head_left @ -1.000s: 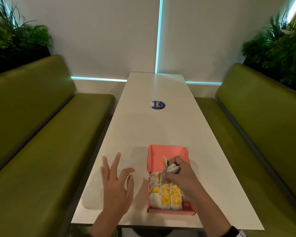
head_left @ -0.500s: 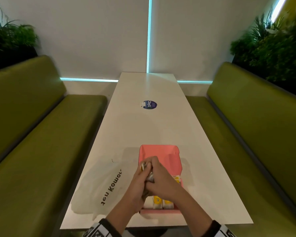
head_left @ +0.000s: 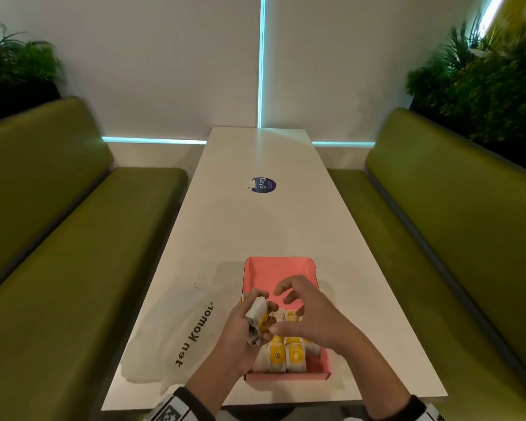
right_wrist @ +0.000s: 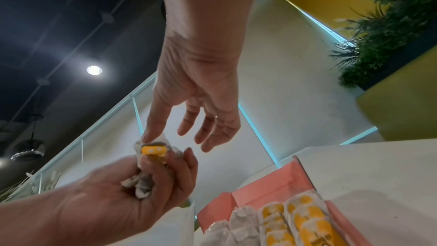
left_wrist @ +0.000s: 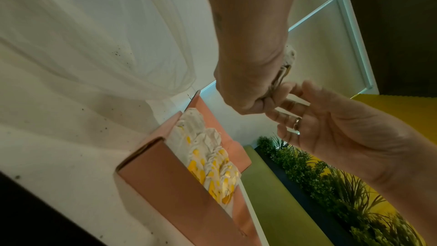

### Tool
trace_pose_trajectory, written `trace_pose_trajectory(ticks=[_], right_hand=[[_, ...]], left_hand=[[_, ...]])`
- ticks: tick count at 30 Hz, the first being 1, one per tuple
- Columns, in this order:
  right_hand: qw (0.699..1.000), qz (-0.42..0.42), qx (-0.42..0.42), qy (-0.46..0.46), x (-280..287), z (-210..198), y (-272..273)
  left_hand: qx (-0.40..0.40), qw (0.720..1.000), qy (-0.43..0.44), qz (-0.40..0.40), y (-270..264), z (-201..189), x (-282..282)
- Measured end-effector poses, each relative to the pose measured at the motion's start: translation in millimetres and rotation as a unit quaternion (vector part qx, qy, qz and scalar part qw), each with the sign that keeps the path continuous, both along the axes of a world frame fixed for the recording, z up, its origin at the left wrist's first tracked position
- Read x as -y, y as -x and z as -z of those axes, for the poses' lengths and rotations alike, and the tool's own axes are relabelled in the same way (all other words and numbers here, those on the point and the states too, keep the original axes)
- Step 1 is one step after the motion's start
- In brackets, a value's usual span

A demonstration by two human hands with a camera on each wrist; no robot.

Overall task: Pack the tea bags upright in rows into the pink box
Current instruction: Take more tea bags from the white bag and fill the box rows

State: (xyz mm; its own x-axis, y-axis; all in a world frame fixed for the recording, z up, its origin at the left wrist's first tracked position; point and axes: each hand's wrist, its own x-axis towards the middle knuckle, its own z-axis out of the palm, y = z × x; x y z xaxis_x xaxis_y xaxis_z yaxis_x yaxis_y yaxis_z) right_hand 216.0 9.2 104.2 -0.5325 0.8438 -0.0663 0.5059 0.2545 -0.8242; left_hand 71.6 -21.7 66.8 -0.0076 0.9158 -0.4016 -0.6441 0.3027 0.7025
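Bunch of tea bags [head_left: 257, 319] gripped in curled left hand [head_left: 240, 332] at lower centre, right hand [head_left: 308, 314] spread loose, thumb touching bunch, pink box [head_left: 278, 268] on table [head_left: 255, 232] below, rows packed at near end, sticker [head_left: 263, 185] marked "ClayG".

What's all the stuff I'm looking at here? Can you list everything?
Pink box: one, pink, on the table's near end.
Packed tea bags: rows, count unclear, white and yellow, upright in the box's near part.
Held tea bags: small bunch, white and yellow, above the box.
Plastic bag: one, translucent white, left of the box.
Sticker: one, blue, mid-table.
Table: one, white.
Benches: two, green, either side.
Plants: green, behind the benches.
Left hand: grips the bunch.
Right hand: fingers spread, thumb touches the bunch.
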Motion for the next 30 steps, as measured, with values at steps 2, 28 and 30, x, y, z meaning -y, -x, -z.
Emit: trace_pose_trajectory(ticks=[2,28,30], right_hand=[[1.0,0.007,-0.008,-0.016,2,4,2],[0.996,0.054,-0.063,0.029,-9,2,-1],[0.999,0.015,-0.003,0.033,-10,-3,-3]], left_hand=[[0.0,1.0,0.006,-0.001,-1,-1,-1],[-0.09,0.995,-0.038,0.017,27,7,-1],[-0.165,0.98,-0.074,0.078,27,5,4]])
